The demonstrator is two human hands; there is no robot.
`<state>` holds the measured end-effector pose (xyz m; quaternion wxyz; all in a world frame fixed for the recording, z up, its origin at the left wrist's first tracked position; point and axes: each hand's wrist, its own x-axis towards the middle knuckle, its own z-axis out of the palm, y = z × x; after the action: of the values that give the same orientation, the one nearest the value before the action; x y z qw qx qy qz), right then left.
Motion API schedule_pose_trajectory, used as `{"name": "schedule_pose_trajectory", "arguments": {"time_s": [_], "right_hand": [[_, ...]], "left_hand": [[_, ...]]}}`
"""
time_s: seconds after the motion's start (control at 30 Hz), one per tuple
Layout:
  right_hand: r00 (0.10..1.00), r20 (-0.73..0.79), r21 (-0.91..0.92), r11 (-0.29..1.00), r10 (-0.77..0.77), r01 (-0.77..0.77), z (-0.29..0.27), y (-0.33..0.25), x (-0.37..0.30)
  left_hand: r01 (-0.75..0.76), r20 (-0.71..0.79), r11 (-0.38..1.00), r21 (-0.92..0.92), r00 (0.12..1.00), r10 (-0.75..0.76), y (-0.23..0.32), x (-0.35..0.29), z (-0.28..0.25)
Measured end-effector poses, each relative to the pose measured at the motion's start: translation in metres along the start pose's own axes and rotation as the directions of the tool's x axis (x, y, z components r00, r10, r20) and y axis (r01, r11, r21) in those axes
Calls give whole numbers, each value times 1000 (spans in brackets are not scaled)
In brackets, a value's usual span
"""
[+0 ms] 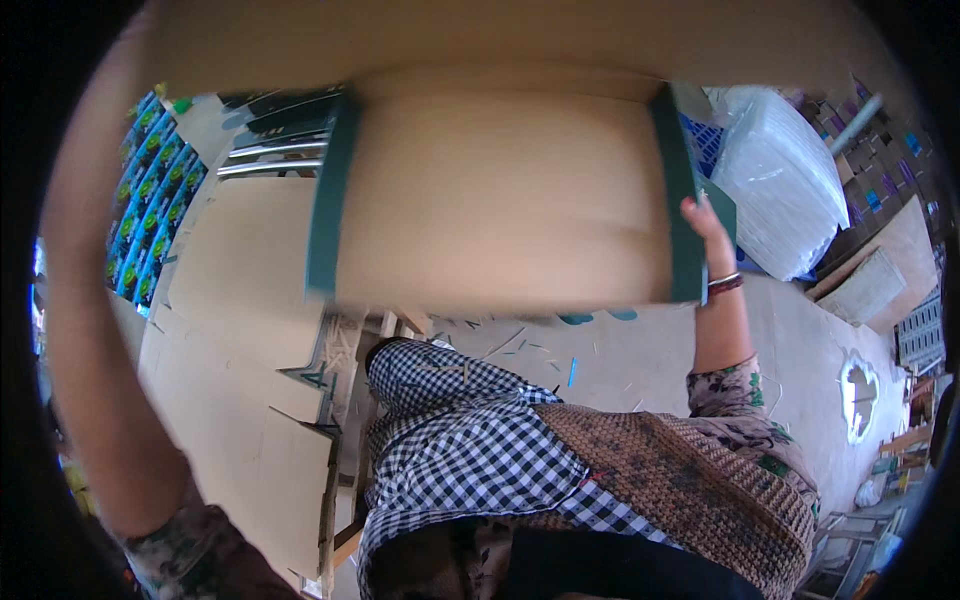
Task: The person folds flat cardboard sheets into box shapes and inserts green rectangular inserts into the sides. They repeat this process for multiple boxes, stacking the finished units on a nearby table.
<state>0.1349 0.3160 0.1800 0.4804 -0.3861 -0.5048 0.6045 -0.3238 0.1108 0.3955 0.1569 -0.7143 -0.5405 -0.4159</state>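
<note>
Right hand (703, 222) grips cardboard sheet's (500, 200) green right edge; left hand unseen.

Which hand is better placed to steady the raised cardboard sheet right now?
Right. The right hand grips the cardboard sheet at its green right edge, fingers in plain view. The left forearm runs up the frame's left side, and its hand is out of view.

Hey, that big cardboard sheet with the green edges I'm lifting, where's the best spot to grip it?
Grip the cardboard sheet at its two green side edges, one hand from each side. The right hand already holds the right edge; the sheet is wide, flat and held up, so opposite-side grips should steady it.
</note>
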Motion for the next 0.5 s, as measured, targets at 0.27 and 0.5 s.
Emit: {"name": "schedule_pose_trajectory", "arguments": {"time_s": [0.27, 0.5], "right_hand": [[890, -414, 180, 975, 193, -128, -89, 12, 53], [720, -687, -18, 988, 100, -154, -195, 107, 70]], "left_hand": [[-147, 587, 989, 2, 801, 117, 2, -39, 288], [101, 786, 989, -110, 618, 25, 14, -81, 334]]}}
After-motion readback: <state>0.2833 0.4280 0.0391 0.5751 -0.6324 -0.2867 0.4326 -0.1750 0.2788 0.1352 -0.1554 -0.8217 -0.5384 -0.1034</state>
